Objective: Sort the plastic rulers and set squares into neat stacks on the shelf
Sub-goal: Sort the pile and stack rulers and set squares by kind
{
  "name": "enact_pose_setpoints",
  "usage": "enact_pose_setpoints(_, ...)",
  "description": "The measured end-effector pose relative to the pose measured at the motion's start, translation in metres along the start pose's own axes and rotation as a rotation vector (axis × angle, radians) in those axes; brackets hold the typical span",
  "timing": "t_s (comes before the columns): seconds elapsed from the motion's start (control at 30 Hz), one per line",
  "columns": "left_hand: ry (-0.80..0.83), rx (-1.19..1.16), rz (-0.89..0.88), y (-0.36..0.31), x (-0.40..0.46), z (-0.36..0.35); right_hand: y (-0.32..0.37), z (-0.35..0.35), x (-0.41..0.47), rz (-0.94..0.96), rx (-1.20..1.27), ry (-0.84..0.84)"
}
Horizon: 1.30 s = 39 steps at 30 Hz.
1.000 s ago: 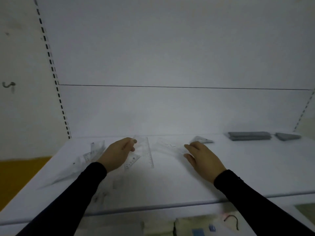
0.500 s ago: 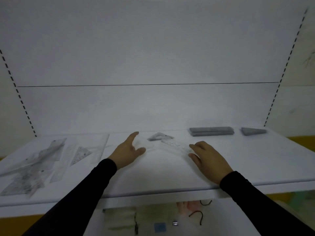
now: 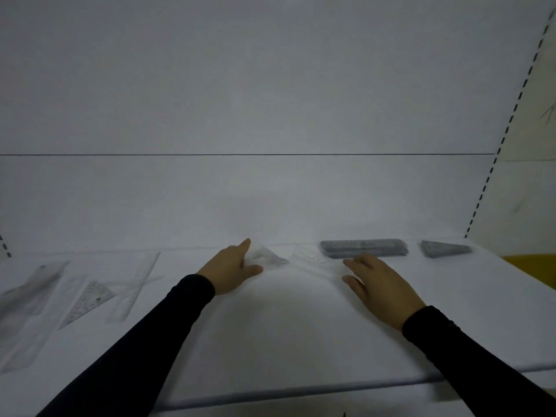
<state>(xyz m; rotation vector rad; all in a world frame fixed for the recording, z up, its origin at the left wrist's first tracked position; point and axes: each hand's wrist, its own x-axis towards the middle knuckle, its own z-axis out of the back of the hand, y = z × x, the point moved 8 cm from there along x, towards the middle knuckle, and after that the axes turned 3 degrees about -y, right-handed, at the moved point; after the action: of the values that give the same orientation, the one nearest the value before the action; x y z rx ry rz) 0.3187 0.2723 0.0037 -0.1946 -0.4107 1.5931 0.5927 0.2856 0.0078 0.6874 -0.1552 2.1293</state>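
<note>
Since half a second ago your left hand (image 3: 230, 267) has reached toward the shelf's (image 3: 285, 332) back edge, its spread fingers now touching the clear set square (image 3: 267, 256) there, while your right hand (image 3: 379, 285) still rests open-fingered on the clear ruler (image 3: 313, 260) beside it.

The white shelf (image 3: 285, 332) carries loose clear rulers and set squares (image 3: 90, 299) at its left. Two grey stacks (image 3: 364, 247) sit at its right rear, with a clear set square (image 3: 267, 256) mid-shelf.

Dim, soft, slightly blurred, with wide-angle edge distortion.
</note>
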Motion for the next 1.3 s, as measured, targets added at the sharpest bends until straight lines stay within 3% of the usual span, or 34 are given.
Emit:
enact_pose_setpoints(0.17,-0.002,0.066,-0.011,0.014,0.035,-0.008,-0.017,-0.009,0.029,0.006,-0.014,0.002)
enact_pose_setpoints(0.4,0.17,0.191,0.048,0.025,0.068,-0.029,-0.037,-0.025,0.055,0.051,-0.007,0.003)
enact_pose_setpoints(0.6,0.211,0.178,0.094,0.03,0.073,-0.029,-0.063,-0.033,0.075,0.082,0.004,0.022)
enact_pose_setpoints(0.77,0.034,0.067,0.078,-0.001,0.069,-0.017,-0.091,-0.031,0.079,0.138,0.027,0.018)
enact_pose_setpoints(0.93,-0.133,0.043,-0.016,-0.077,0.076,-0.038,-0.137,-0.017,0.076,0.156,0.037,0.045)
enact_pose_setpoints(1.13,-0.079,0.134,0.096,-0.122,0.06,-0.082,-0.174,-0.017,0.078,0.212,0.094,0.135)
enact_pose_setpoints(1.3,-0.051,0.152,0.163,-0.141,0.029,-0.1,-0.164,-0.037,0.086,0.285,0.213,0.215)
